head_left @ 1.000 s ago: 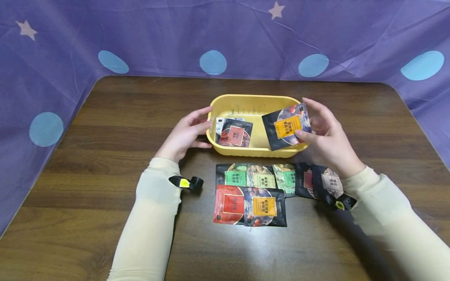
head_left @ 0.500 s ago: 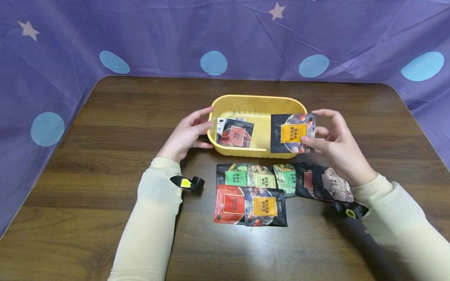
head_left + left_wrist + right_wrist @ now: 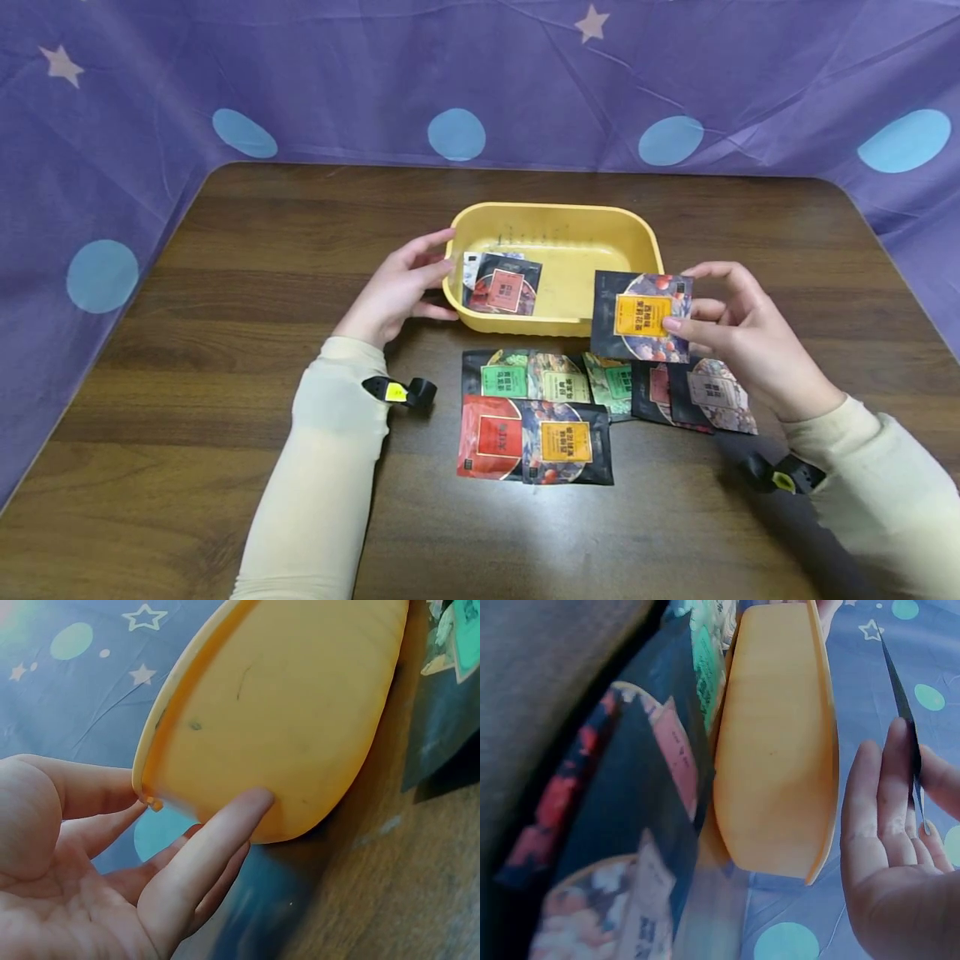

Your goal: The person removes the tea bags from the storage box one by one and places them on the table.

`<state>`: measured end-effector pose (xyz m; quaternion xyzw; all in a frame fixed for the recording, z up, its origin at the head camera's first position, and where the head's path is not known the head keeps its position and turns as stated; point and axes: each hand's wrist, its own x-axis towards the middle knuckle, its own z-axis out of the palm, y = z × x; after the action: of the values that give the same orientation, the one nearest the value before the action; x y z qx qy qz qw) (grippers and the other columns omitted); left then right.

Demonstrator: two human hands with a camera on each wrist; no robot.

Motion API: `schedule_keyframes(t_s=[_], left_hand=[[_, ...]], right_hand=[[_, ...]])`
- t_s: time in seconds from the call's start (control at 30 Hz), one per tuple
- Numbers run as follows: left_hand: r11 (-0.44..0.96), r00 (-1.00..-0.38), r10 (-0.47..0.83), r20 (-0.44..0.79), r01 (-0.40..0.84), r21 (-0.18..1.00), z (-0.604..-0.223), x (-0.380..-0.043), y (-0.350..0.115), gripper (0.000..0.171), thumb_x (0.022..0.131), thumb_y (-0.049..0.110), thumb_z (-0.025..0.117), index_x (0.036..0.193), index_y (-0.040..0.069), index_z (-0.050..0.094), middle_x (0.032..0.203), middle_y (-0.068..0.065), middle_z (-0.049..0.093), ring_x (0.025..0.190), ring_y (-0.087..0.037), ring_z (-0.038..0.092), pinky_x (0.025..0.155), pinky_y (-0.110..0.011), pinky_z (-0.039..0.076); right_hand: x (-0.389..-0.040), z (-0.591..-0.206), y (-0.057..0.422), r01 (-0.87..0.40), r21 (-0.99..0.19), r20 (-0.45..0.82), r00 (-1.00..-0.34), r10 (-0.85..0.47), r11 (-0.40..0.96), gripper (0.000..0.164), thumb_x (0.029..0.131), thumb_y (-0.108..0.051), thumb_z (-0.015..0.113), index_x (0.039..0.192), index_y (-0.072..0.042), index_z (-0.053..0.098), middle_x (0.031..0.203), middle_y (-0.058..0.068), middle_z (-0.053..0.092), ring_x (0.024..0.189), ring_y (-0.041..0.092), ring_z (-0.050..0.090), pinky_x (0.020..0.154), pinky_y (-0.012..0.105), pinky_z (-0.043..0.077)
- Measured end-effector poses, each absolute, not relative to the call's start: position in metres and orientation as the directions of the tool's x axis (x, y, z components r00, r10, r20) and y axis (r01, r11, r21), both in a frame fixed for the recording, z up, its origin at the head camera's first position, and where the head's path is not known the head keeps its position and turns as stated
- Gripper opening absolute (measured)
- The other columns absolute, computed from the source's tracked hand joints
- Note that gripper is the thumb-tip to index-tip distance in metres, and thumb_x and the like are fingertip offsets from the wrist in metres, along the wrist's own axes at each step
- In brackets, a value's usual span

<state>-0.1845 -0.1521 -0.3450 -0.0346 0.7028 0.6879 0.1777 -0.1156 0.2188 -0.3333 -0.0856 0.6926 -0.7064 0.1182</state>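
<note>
A flat square packet point(image 3: 641, 321) is up in the air, pinched by its right edge between the thumb and fingers of the right hand point(image 3: 757, 342), in front of the yellow tub's right front corner in the head view. It's black on one side, with a round purple-and-red fruit picture on the other, and an orange label carries dark Chinese characters, the finer print too small to read. Seen edge-on from the right wrist, it is thin as card. The yellow tub point(image 3: 517, 327) is smooth, rounded at the corners, scuffed with dark marks inside, and the left hand point(image 3: 393, 287) holds its left end, fingertips at the rim and outer wall. Inside lies a pink-label packet point(image 3: 504, 290), overlapping a pale packet point(image 3: 470, 265). Just in front, a red packet point(image 3: 489, 437) lies beside a matching orange-label packet point(image 3: 566, 442), both overlapping a back row: green-label packet point(image 3: 504, 381), cream-label packet point(image 3: 564, 386), another green, then two dark ones, overlapping. Beneath it all, a brown wood-grain table point(image 3: 285, 483); behind, creased purple cloth point(image 3: 360, 83) with blue dots and pale stars.
</note>
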Motion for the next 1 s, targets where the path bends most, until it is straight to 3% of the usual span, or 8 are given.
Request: schedule_keyframes(t_s=[0.17, 0.4, 0.73, 1.0], left_hand=[[0.055, -0.932, 0.198, -0.303, -0.298, 0.953, -0.344, -0.184, -0.152, 0.051, 0.105, 0.011, 0.046, 0.154, 0.022, 0.037, 0.146, -0.017, 0.041, 0.12, -0.036, 0.055, 0.068, -0.04, 0.065], [0.068, -0.931, 0.194, -0.308, -0.301, 0.951, -0.343, -0.183, -0.152, 0.051, 0.105, 0.012, 0.046, 0.153, 0.023, 0.037, 0.146, -0.017, 0.042, 0.121, -0.036, 0.055, 0.068, -0.039, 0.065], [0.065, -0.93, 0.196, -0.31, -0.303, 0.951, -0.344, -0.184, -0.152, 0.051, 0.105, 0.013, 0.047, 0.153, 0.024, 0.037, 0.148, -0.016, 0.041, 0.121, -0.036, 0.055, 0.068, -0.039, 0.065], [0.06, -0.93, 0.197, -0.31, -0.304, 0.951, -0.344, -0.184, -0.152, 0.05, 0.104, 0.013, 0.047, 0.153, 0.024, 0.038, 0.147, -0.016, 0.041, 0.121, -0.036, 0.055, 0.068, -0.039, 0.065]], right_hand=[[-0.107, -0.341, 0.228, 0.053, -0.998, -0.062, -0.933, -0.355, 0.034, 0.044, 0.092, 0.01, 0.059, 0.123, -0.018, 0.046, 0.088, 0.002, 0.075, 0.075, 0.009, 0.068, 0.061, 0.022, 0.056], [-0.094, -0.352, 0.232, 0.078, -0.988, -0.128, -0.898, -0.42, 0.135, 0.044, 0.09, 0.01, 0.062, 0.12, -0.017, 0.046, 0.083, 0.002, 0.074, 0.058, 0.013, 0.059, 0.047, 0.028, 0.053], [-0.082, -0.365, 0.233, 0.112, -0.983, -0.169, -0.851, -0.497, 0.144, 0.039, 0.091, 0.009, 0.061, 0.114, -0.018, 0.045, 0.077, -0.001, 0.072, 0.051, 0.011, 0.058, 0.044, 0.03, 0.054], [-0.073, -0.371, 0.23, 0.069, -0.983, -0.154, -0.811, -0.565, 0.169, 0.038, 0.091, 0.008, 0.062, 0.114, -0.018, 0.047, 0.073, -0.003, 0.071, 0.049, 0.011, 0.056, 0.039, 0.033, 0.052]])
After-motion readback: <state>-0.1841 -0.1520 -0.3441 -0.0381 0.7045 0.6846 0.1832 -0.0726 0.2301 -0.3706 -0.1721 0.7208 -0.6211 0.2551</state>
